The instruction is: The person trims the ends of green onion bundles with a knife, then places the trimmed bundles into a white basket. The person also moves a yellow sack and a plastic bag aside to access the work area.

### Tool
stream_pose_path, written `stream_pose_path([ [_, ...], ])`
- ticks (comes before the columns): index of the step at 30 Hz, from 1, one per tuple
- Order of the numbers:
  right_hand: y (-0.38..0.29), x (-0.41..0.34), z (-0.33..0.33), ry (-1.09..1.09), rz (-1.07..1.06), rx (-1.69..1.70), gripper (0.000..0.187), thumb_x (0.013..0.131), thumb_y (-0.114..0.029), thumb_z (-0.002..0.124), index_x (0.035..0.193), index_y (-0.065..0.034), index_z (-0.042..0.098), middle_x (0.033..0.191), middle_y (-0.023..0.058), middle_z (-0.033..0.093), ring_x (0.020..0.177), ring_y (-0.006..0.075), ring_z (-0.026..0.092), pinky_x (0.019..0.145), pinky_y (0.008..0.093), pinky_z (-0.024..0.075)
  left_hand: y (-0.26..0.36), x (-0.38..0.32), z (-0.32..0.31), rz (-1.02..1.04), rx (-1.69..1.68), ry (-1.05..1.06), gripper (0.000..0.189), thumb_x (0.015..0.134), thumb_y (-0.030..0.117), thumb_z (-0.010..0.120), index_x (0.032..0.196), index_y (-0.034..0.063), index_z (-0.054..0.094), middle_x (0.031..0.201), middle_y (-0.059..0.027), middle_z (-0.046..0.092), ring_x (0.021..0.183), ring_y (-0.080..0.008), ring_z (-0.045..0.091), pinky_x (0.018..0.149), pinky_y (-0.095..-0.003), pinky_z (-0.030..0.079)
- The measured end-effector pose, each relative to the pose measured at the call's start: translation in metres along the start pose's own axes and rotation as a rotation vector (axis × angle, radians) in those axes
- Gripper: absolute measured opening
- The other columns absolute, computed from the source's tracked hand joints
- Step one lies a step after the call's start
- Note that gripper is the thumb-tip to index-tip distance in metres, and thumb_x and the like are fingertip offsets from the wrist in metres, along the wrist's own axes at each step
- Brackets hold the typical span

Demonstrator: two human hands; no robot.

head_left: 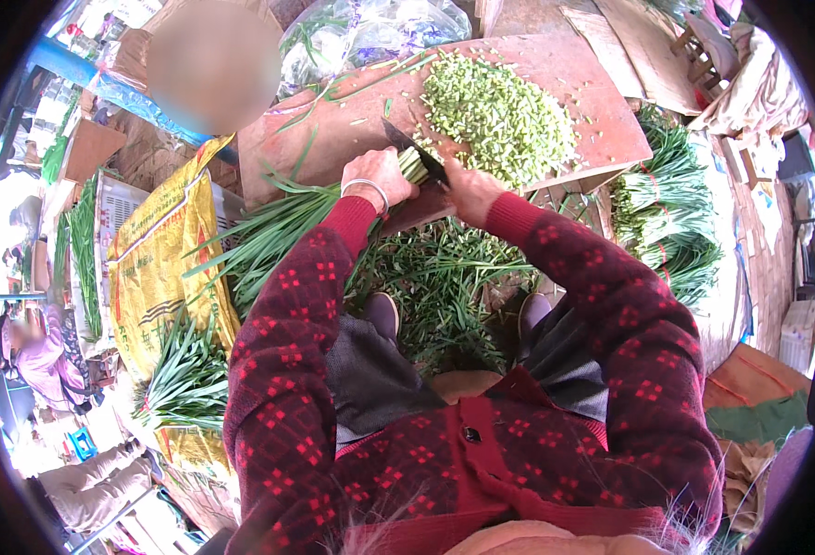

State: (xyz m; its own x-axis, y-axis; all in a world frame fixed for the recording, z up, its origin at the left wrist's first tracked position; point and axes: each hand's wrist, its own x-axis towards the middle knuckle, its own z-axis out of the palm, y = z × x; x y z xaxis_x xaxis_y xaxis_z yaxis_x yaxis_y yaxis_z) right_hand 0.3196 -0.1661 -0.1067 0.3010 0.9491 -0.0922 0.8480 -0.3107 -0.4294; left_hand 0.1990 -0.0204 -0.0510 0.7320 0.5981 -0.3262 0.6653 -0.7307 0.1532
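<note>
My left hand [378,178], with a silver bangle at its wrist, grips a bunch of garlic chives [286,215] near its pale stem ends. The long leaves trail to the left, off the front edge of a reddish wooden board [609,132]. In my right hand [475,195] is a knife with a dark blade [397,135]. Its blade slants across the cut stem ends, close to the fingers of my left hand. Just beyond the hands, a heap of chopped pale-green stems [501,121] covers the right part of the board. My right hand hides the knife's handle.
Loose leaf trimmings [442,291] cover the ground between my shoes. Tied chive bunches [664,208] lie at the right. A yellow woven sack [165,257] and another bunch [189,378] are at the left. Behind the board sits a clear plastic bag [393,35]. A person [47,361] is at far left.
</note>
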Motion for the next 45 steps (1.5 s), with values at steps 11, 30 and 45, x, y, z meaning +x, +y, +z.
stream_pose_path([
  [11, 0.049, -0.002, -0.032, 0.195, 0.116, -0.463, 0.022, 0.089, -0.008, 0.052, 0.109, -0.0078, 0.043, 0.079, 0.0183, 0.067, 0.069, 0.0393, 0.068, 0.057, 0.0483, 0.0531, -0.036, -0.030, -0.005, 0.044, 0.023, -0.013, 0.111, 0.048, 0.058, 0.086, 0.135, 0.0014, 0.045, 0.133, -0.0240, 0.051, 0.125, -0.0367, 0.049, 0.103, -0.0477, 0.041],
  [30, -0.020, 0.007, -0.046, 0.396, -0.269, 0.300, 0.032, 0.080, -0.039, 0.071, 0.097, -0.0119, 0.066, 0.088, 0.0137, 0.068, 0.080, 0.0336, 0.068, 0.071, 0.0437, 0.0534, -0.010, -0.061, 0.011, 0.143, 0.192, 0.473, 0.062, 0.057, 0.034, 0.082, 0.101, 0.0044, 0.050, 0.091, -0.0164, 0.063, 0.090, -0.0348, 0.063, 0.082, -0.0471, 0.046],
  [45, 0.059, -0.015, -0.046, 0.230, 0.028, -0.135, 0.025, 0.080, -0.022, 0.063, 0.099, -0.0066, 0.064, 0.100, 0.0188, 0.064, 0.098, 0.0380, 0.064, 0.087, 0.0452, 0.0517, 0.011, -0.042, 0.027, 0.081, 0.239, 0.435, 0.063, 0.057, 0.029, 0.079, 0.109, 0.0076, 0.051, 0.104, -0.0134, 0.058, 0.100, -0.0316, 0.057, 0.085, -0.0448, 0.041],
])
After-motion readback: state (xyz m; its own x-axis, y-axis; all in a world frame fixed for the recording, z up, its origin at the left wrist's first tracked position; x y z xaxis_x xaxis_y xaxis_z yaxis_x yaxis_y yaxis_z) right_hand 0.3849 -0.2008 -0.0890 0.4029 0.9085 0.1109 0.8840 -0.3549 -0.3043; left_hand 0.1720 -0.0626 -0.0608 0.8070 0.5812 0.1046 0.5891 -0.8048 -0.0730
